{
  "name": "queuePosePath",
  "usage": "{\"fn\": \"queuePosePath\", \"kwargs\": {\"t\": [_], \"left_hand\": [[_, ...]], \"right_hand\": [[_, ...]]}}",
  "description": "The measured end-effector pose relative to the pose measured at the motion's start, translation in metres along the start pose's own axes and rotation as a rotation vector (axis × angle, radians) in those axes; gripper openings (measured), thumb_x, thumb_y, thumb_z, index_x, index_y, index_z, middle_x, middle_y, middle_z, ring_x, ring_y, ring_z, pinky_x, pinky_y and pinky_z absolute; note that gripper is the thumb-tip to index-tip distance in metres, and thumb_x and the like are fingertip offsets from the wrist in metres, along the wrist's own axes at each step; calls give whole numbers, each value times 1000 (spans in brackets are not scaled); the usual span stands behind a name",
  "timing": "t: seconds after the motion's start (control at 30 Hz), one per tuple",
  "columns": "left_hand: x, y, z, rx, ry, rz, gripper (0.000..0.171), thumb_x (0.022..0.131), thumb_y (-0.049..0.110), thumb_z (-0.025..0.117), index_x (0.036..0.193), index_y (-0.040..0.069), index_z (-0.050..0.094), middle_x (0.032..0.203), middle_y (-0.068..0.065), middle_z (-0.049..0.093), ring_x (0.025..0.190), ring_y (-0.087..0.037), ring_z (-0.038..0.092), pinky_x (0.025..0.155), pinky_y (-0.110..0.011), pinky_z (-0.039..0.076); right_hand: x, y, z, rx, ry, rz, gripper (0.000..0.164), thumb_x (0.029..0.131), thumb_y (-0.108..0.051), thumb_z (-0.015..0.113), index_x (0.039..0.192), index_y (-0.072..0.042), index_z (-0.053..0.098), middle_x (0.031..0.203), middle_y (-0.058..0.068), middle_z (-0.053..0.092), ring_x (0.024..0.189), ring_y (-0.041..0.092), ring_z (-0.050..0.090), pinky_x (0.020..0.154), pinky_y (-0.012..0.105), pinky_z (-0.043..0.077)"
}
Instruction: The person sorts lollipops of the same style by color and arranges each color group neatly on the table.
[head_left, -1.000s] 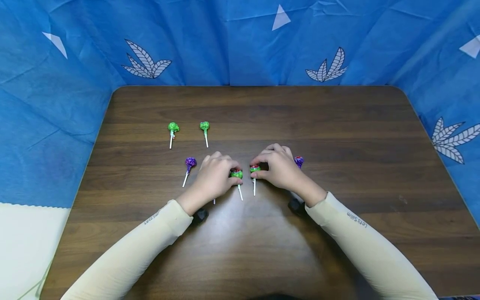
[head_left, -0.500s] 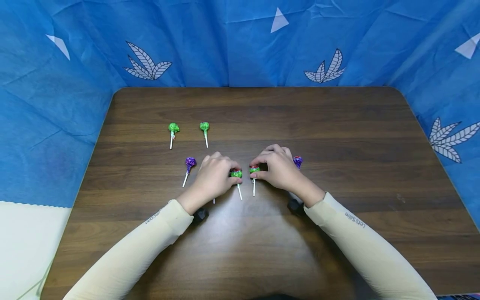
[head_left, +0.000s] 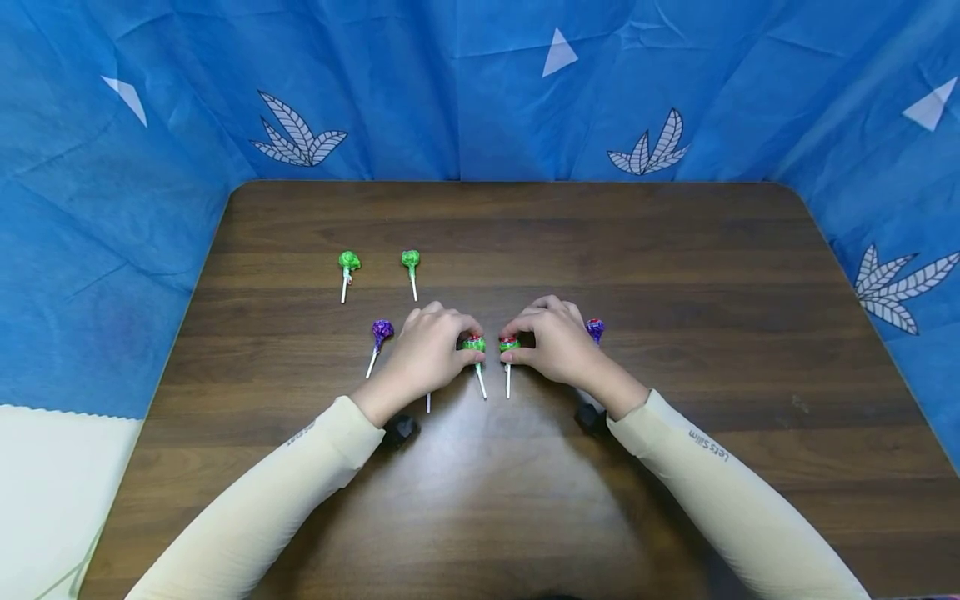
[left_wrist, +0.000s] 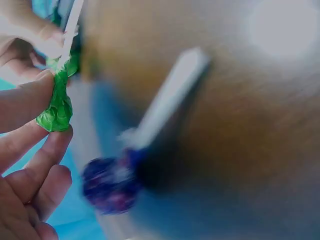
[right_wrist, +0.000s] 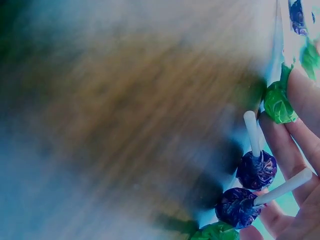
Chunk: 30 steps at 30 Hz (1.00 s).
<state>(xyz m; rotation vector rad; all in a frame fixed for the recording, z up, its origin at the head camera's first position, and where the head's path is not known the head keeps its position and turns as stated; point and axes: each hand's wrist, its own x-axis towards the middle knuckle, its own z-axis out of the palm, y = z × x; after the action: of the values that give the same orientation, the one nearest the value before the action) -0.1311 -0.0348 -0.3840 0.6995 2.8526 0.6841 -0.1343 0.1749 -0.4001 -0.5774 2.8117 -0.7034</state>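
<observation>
In the head view, my left hand (head_left: 429, 350) pinches the wrapped head of a green lollipop (head_left: 475, 342) between thumb and fingers, its white stick pointing toward me. Just to the right, my right hand (head_left: 557, 343) holds another green lollipop (head_left: 509, 343) the same way, with a small gap between the two candies. A purple lollipop (left_wrist: 111, 184) lies near the left hand in the left wrist view. Beneath the right hand, the right wrist view shows two purple lollipops (right_wrist: 256, 170) and part of a green one (right_wrist: 216, 232), mostly hidden from the head view.
Two green lollipops (head_left: 348, 261) (head_left: 410, 259) lie farther back on the left of the brown wooden table (head_left: 675, 250). One purple lollipop (head_left: 382, 330) is left of the left hand; another purple head (head_left: 595, 328) shows behind the right. A blue patterned cloth (head_left: 495, 108) borders the table.
The head view has tilted a little, so the table sits slightly lower in it. Both hands keep their grip on the green lollipops, almost in place.
</observation>
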Motion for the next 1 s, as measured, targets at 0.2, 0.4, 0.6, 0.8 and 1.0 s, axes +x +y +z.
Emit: {"fn": "queuePosePath", "kwargs": {"t": [0.2, 0.4, 0.6, 0.8, 1.0], "left_hand": [[11, 5, -22, -27, 16, -5, 23, 84, 26, 80, 103, 15, 76, 104, 1, 76, 98, -24, 58, 94, -46, 39], [29, 4, -43, -35, 15, -13, 24, 86, 27, 78, 106, 15, 75, 104, 0, 75, 100, -24, 56, 95, -47, 38], [55, -5, -56, -121, -17, -3, 28, 87, 27, 77, 112, 15, 74, 105, -1, 73, 105, -25, 54, 97, -46, 34], [80, -23, -58, -221, -40, -24, 34, 88, 29, 77, 117, 12, 71, 108, -4, 71, 107, -23, 57, 101, -45, 31], [96, -42, -57, -356, -49, -55, 31, 87, 24, 78, 114, 10, 71, 106, -8, 69, 101, -21, 62, 92, -38, 47]], "right_hand": [[0, 1, 0, -3, 7, -5, 23, 81, -35, 82, 101, -25, 78, 109, -7, 74, 121, 25, 50, 105, 51, 29], [0, 2, 0, -8, 6, -4, 22, 81, -36, 82, 101, -26, 78, 109, -8, 74, 120, 24, 50, 104, 50, 29], [-1, 2, 1, 5, 11, -5, 22, 80, -35, 83, 100, -25, 78, 108, -8, 74, 119, 24, 50, 103, 49, 29], [-1, 1, 1, 12, 10, -1, 23, 81, -35, 83, 100, -25, 78, 107, -9, 74, 119, 24, 50, 103, 49, 29], [0, 0, 1, 20, 6, 1, 23, 81, -35, 82, 101, -25, 78, 108, -9, 74, 120, 24, 50, 103, 49, 29]]}}
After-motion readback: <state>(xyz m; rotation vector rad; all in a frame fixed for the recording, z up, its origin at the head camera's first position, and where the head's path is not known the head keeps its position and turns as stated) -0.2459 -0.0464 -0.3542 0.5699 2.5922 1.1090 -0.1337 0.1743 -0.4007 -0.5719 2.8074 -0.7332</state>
